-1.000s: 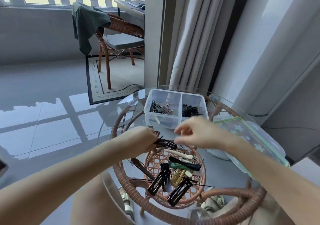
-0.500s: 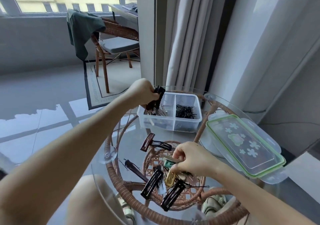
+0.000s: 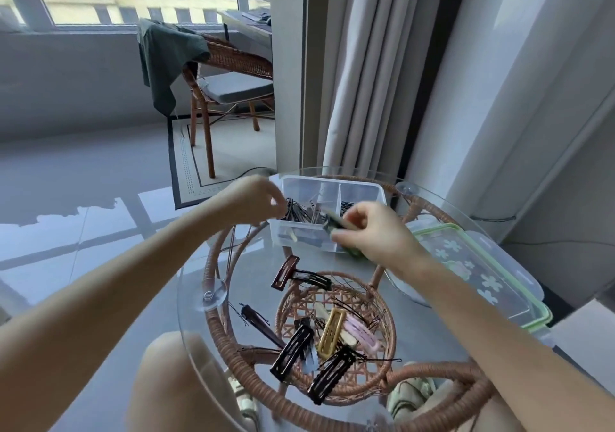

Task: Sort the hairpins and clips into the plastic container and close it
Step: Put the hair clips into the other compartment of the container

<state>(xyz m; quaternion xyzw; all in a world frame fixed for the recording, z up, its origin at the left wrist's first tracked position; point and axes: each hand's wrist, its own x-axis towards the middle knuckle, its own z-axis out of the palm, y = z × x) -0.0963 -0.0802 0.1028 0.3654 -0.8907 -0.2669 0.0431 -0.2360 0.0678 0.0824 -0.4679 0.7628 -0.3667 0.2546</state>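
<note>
A clear two-compartment plastic container (image 3: 362,188) stands at the far side of the glass table, with dark clips in the left half and thin black hairpins in the right half. My left hand (image 3: 253,200) hovers at its left edge, fingers loosely curled, nothing visible in them. My right hand (image 3: 372,231) is in front of the container, pinching a green clip (image 3: 336,223) over its front wall. A small wicker basket (image 3: 382,301) nearer me holds several clips: black, gold and pink ones. A brown clip (image 3: 286,271) and a dark clip (image 3: 256,320) lie on the glass.
The container's clear lid with green rim (image 3: 479,265) lies to the right on the round glass table (image 3: 196,298), which rests on a rattan frame. A curtain hangs behind. A rattan chair (image 3: 229,78) with a green cloth stands far back on the left.
My left hand has let go of its dark clip at the container. My right hand rose from the basket to the container's front with a green clip.
</note>
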